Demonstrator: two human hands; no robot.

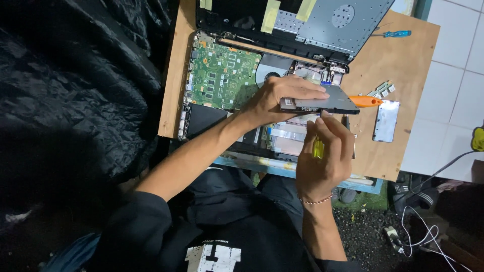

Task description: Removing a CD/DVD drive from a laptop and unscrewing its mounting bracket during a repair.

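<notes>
- Left hand (282,98): closed on a flat grey drive module (322,100), fingers laid over its top face and thumb beneath. The module is held level, raised above the opened laptop chassis (222,121).
- Right hand (325,151): closed around a yellow-handled screwdriver (317,147). The tip points up at the underside edge of the drive module; whether it makes contact cannot be determined.
- Green motherboard (222,75): seated in the chassis, left of the drive module. A round fan (269,73) lies between the motherboard and the module.
- Orange-handled tool (365,101): projects from behind the right end of the drive module, over the wooden board (403,60).
- Silver cover plate (386,121): flat on the board, right of the drive module and well apart from it. Small metal brackets (381,90) lie just above the plate.
- Blue-handled screwdriver (396,34): on the board, above and to the right of the drive module, near the detached grey laptop panel (343,20).
</notes>
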